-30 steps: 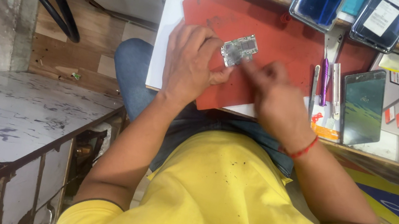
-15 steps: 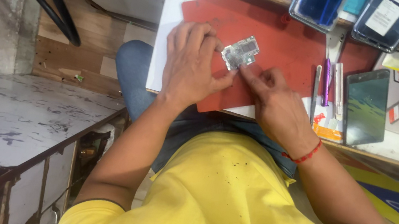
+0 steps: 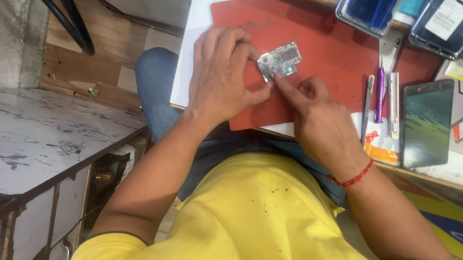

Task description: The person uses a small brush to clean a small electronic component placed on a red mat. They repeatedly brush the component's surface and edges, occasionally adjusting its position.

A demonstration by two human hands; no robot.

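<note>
Handling a small circuit board (image 3: 279,60), lifted slightly or resting over the middle of a red mat (image 3: 334,40) on the table (image 3: 195,30); hard to tell which. Pinched at its left edge by the left hand (image 3: 221,78), grip clenched on the board between thumb and curled fingertips. Touched at its near right corner by the right hand (image 3: 314,122), forefinger stretched out onto the board, other fingers folded. Impossible to tell whether that right grip pinches some tiny part or merely presses.

Judging by the pose, in the middle of a steadying-and-probing step: one hand bracing, the other feeling or pushing at a spot on the board.

To the right on the mat's edge, lying side by side and untouched: a thin metal tool (image 3: 366,102), a purple-handled tool (image 3: 379,92) and a pale flat tool (image 3: 394,104). Further right, a dark phone (image 3: 427,122) lying flat. At the far edge, two blue trays (image 3: 370,6).

Any further handling, as a judgement: calling for a firm left-hand hold at the board's edges only, light fingertip pressure, and a short reach right for a tool without letting the board shift.
</note>
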